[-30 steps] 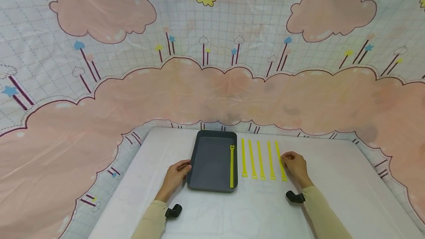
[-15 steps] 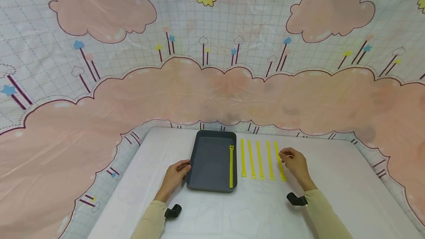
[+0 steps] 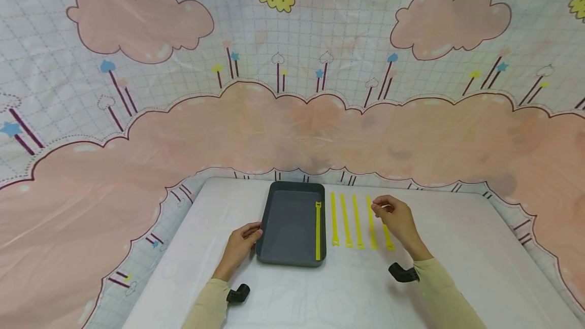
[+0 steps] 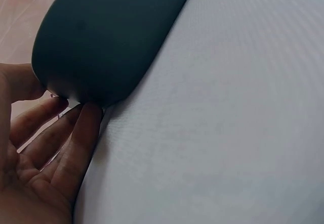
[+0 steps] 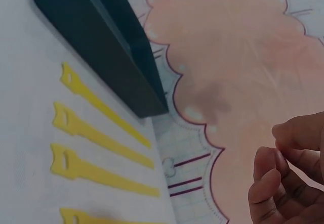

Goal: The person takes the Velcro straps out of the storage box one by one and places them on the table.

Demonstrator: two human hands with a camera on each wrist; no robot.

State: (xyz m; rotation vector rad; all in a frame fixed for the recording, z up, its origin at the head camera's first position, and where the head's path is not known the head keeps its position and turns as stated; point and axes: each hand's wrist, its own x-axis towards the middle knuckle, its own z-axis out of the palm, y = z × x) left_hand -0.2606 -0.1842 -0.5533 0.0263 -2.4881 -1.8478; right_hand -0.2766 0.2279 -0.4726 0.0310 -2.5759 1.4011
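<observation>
A dark grey rectangular tray (image 3: 288, 227) lies on the white table, one yellow hook-and-loop cable tie (image 3: 318, 232) along its right side. My left hand (image 3: 239, 248) holds the tray's left edge; in the left wrist view its thumb and fingertips meet the tray's rounded corner. To the right of the tray, several more yellow cable ties lie in a row, each with a slotted head towards me. My right hand (image 3: 396, 220) is over the rightmost tie (image 3: 389, 240), hiding its upper part. In the right wrist view its fingers (image 5: 266, 188) are loosely curled, with nothing between them.
The table (image 3: 274, 298) ends at a patterned cloth backdrop (image 3: 292, 131) behind the tray. A black wrist camera sits on each wrist, the right one (image 3: 403, 272) low over the table. The cable ties stand narrowly spaced, with the leftmost tie (image 3: 335, 220) close beside the tray.
My right hand has moved slightly left and up, now covering more of the rightmost tie. The left hand keeps its place at the tray. The head view has shifted a little.
</observation>
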